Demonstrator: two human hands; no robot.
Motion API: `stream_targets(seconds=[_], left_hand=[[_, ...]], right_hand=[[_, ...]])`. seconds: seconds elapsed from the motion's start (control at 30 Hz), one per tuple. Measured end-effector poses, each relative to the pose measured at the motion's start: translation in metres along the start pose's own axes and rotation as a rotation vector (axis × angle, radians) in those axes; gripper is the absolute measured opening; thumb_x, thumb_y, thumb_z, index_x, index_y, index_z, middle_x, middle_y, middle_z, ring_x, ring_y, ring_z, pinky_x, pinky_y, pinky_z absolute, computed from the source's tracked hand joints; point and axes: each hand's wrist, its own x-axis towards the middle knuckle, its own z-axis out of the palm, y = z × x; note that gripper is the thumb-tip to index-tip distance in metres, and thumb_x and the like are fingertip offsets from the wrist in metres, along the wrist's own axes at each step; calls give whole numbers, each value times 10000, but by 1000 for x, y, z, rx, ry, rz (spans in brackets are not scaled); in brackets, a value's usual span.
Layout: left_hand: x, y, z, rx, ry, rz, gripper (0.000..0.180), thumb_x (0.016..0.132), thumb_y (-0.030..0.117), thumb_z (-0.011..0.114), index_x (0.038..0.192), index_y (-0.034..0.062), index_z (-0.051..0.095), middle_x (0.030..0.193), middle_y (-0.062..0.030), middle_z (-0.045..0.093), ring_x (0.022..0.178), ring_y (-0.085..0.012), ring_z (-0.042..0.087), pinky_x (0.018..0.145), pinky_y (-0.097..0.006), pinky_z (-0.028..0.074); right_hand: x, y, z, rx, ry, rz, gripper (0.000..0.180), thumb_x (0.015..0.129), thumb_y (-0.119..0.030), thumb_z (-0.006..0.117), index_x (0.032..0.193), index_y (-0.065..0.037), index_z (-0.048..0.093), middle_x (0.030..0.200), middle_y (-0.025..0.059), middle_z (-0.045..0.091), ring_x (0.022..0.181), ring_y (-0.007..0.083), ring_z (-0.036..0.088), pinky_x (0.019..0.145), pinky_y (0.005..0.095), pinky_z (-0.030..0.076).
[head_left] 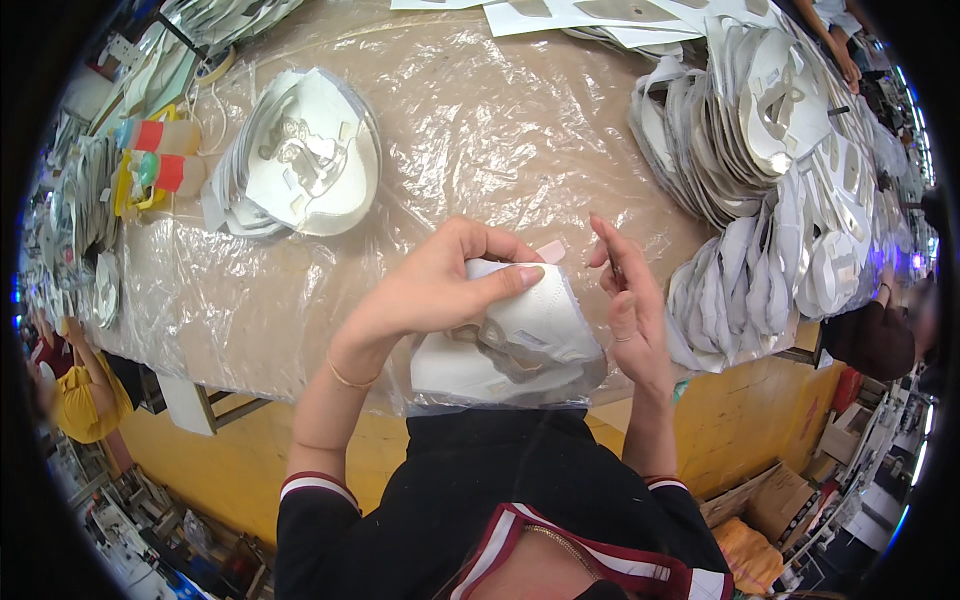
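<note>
Left hand (pixel 430 285) pinches the far edge of the white panel (pixel 540 305), thumb on top; panel spreads from that grip toward the wearer. Right hand (pixel 640 335) just right; I cannot tell whether it clamps anything. I judge a steady left pinch best.

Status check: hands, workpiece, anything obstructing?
Left hand pinching white piece near top. Right hand close by its right side. Stacks farther out, both sides.
</note>
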Motion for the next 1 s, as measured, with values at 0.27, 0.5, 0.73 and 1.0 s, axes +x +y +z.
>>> stream_targets(seconds=[0.27, 0.5, 0.73, 1.0], left_hand=[[1, -6, 2, 118, -44, 147, 296, 919, 215, 685, 1045, -50, 718, 859, -69, 721, 797, -89, 609, 733, -266, 500], [3, -4, 6, 141, -81, 176, 279, 925, 210, 678, 1012, -53, 705, 833, -71, 712, 778, -79, 589, 727, -266, 495], [7, -6, 3, 132, -110, 139, 283, 932, 212, 669, 1023, -55, 700, 844, -72, 711, 807, -82, 599, 746, -272, 501], [14, -11, 4, 136, -113, 122, 285, 948, 197, 642, 1072, -56, 689, 897, -79, 720, 837, -89, 614, 776, -270, 504]], right_hand=[[0, -4, -26, -389, -231, -131, 428, 868, -76, 689, 1293, -72, 644, 972, 79, 635, 872, 213, 557, 816, 296, 403], [0, -6, -32, -397, -312, -63, 375, 924, -138, 639, 1281, -23, 642, 994, 100, 626, 930, 218, 553, 838, 305, 441], [-1, -4, -24, -620, -200, -292, 366, 844, -154, 723, 1204, -95, 692, 922, 26, 652, 766, 179, 563, 783, 321, 353], [-2, -6, -24, -804, -154, -401, 352, 832, -208, 735, 1172, -126, 707, 886, 5, 629, 725, 161, 557, 742, 336, 328]])
